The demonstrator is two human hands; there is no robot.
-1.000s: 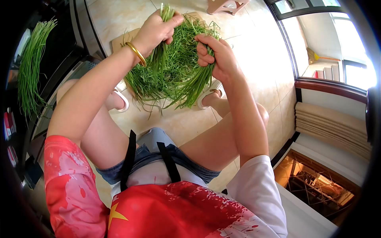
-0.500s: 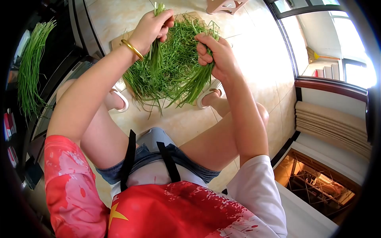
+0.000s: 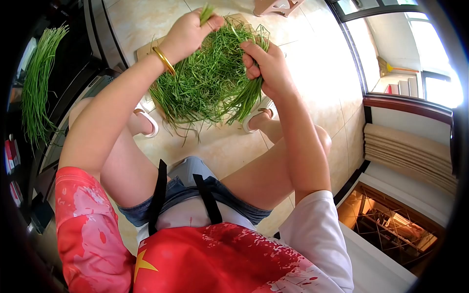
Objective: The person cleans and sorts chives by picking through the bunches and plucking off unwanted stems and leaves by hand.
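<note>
A big loose heap of green chives [image 3: 195, 90] lies spread on a flat tan sheet [image 3: 143, 51] on the floor between my feet. My left hand [image 3: 188, 35], with a gold bangle at its wrist, is closed round a bunch of chives whose pale ends [image 3: 206, 13] stick up past the thumb. Lower and to the right, my right hand [image 3: 268, 66] grips another bunch of chives [image 3: 245, 100], the leaves hanging down onto the heap's right edge. Both hands are above the heap, apart from each other.
More long chives [image 3: 41, 83] lie in a neat bundle on a dark surface at the left. A pinkish plastic stool [image 3: 277, 7] stands at the top. White shoes [image 3: 151, 124] are close to the heap. A glazed door frame [image 3: 349, 58] is at the right.
My left hand has moved slightly up and right, tilting its bunch, whose hanging leaves no longer show below it. The bunch in my right hand looks narrower; that hand stays nearly still.
</note>
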